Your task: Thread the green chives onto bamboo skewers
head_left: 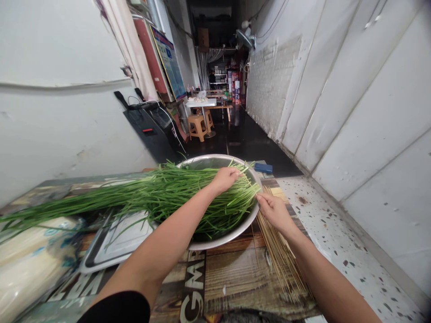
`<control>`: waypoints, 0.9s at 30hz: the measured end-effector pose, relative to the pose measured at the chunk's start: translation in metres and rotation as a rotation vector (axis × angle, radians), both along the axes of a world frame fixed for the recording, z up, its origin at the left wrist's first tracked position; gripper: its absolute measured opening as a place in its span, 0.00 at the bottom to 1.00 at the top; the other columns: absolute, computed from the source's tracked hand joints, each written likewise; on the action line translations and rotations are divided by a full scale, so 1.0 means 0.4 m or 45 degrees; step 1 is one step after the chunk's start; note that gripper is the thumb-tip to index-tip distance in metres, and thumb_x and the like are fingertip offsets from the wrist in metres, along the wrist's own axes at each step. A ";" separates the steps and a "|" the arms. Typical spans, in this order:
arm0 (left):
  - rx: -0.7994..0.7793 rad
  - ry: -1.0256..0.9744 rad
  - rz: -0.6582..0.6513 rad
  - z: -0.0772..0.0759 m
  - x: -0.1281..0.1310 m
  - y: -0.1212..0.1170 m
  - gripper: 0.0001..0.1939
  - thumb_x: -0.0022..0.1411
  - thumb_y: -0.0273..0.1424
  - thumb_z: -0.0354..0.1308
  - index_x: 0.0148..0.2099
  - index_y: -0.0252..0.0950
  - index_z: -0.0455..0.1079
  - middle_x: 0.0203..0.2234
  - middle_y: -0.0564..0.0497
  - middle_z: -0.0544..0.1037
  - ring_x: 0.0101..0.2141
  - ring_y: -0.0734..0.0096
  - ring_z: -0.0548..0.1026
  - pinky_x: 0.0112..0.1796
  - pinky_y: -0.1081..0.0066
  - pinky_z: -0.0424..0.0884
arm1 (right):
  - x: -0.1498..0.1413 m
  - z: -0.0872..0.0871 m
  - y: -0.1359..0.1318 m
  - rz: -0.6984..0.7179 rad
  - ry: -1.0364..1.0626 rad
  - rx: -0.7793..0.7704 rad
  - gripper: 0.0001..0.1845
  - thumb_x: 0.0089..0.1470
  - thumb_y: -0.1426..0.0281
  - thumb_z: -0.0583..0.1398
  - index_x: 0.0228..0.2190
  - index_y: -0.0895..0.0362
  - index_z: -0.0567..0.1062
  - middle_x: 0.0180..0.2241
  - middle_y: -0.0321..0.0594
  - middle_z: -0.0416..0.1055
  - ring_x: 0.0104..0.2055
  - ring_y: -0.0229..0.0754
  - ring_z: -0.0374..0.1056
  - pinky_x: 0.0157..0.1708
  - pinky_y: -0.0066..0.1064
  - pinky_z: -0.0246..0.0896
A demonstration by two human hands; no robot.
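A long bunch of green chives (158, 193) lies across a wide metal basin (232, 233), its cut ends toward the right. My left hand (225, 177) reaches over the basin with its fingers closed down into the chive ends. My right hand (273, 209) sits at the basin's right rim, fingers pinched at the tips of the chives. Beneath that hand a pile of thin bamboo skewers (279, 255) lies on the table.
A metal tray (114, 242) sits left of the basin, and wrapped pale packages (30, 264) lie at the far left. A blue object (263, 168) rests behind the basin. White walls flank a narrow passage with stools (198, 126) and a table.
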State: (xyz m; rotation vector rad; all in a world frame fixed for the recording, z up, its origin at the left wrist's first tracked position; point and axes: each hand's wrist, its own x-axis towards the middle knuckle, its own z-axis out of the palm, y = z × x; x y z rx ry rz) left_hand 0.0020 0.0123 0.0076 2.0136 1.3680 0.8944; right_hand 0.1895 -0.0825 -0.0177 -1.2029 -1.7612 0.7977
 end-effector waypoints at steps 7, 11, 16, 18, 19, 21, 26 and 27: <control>-0.027 -0.008 -0.010 0.002 0.000 0.001 0.14 0.56 0.29 0.48 0.32 0.30 0.75 0.29 0.50 0.78 0.24 0.75 0.66 0.27 0.76 0.59 | -0.001 0.003 -0.001 0.004 0.026 -0.004 0.18 0.56 0.62 0.50 0.24 0.58 0.72 0.24 0.36 0.68 0.28 0.40 0.64 0.29 0.27 0.55; -0.024 0.011 -0.019 0.004 -0.001 -0.001 0.14 0.57 0.29 0.48 0.32 0.31 0.75 0.28 0.51 0.77 0.25 0.75 0.66 0.28 0.76 0.60 | -0.002 0.004 -0.001 0.008 0.031 -0.009 0.18 0.56 0.62 0.50 0.22 0.58 0.71 0.22 0.35 0.67 0.27 0.39 0.63 0.28 0.27 0.55; -0.008 0.057 -0.034 0.009 -0.002 -0.004 0.15 0.57 0.29 0.47 0.33 0.31 0.75 0.23 0.52 0.75 0.25 0.74 0.66 0.28 0.76 0.60 | -0.002 0.006 -0.001 0.017 0.040 -0.011 0.18 0.56 0.62 0.50 0.24 0.59 0.71 0.22 0.36 0.67 0.27 0.39 0.63 0.29 0.27 0.56; 0.006 0.082 -0.044 0.014 -0.001 -0.007 0.15 0.58 0.29 0.47 0.33 0.31 0.76 0.22 0.52 0.74 0.26 0.73 0.67 0.30 0.75 0.61 | -0.002 0.007 -0.001 0.013 0.035 -0.009 0.18 0.56 0.62 0.50 0.24 0.59 0.71 0.22 0.36 0.67 0.27 0.39 0.62 0.29 0.27 0.55; 0.013 0.093 -0.048 0.016 -0.001 -0.009 0.15 0.58 0.29 0.47 0.33 0.31 0.76 0.23 0.52 0.74 0.26 0.73 0.68 0.30 0.75 0.61 | -0.002 0.007 -0.001 0.009 0.029 -0.007 0.18 0.55 0.62 0.50 0.23 0.59 0.71 0.22 0.36 0.66 0.26 0.39 0.62 0.28 0.27 0.55; 0.025 0.114 -0.055 0.021 0.001 -0.015 0.15 0.58 0.28 0.47 0.34 0.32 0.76 0.24 0.51 0.75 0.28 0.71 0.69 0.33 0.74 0.63 | -0.002 0.008 -0.002 0.003 0.020 -0.004 0.18 0.56 0.61 0.50 0.22 0.58 0.70 0.21 0.36 0.66 0.26 0.39 0.62 0.27 0.27 0.55; 0.059 0.160 -0.080 0.030 0.004 -0.024 0.15 0.58 0.27 0.47 0.36 0.32 0.75 0.28 0.50 0.77 0.32 0.69 0.72 0.38 0.73 0.65 | -0.001 0.008 -0.002 0.010 0.016 -0.003 0.18 0.56 0.61 0.49 0.25 0.58 0.72 0.23 0.37 0.68 0.28 0.41 0.63 0.30 0.28 0.57; 0.067 0.176 -0.093 0.031 0.004 -0.025 0.15 0.58 0.27 0.46 0.36 0.32 0.75 0.28 0.50 0.77 0.33 0.69 0.72 0.38 0.73 0.65 | -0.001 0.008 -0.002 0.009 0.015 -0.003 0.18 0.56 0.62 0.49 0.25 0.58 0.72 0.23 0.37 0.68 0.28 0.41 0.63 0.30 0.28 0.57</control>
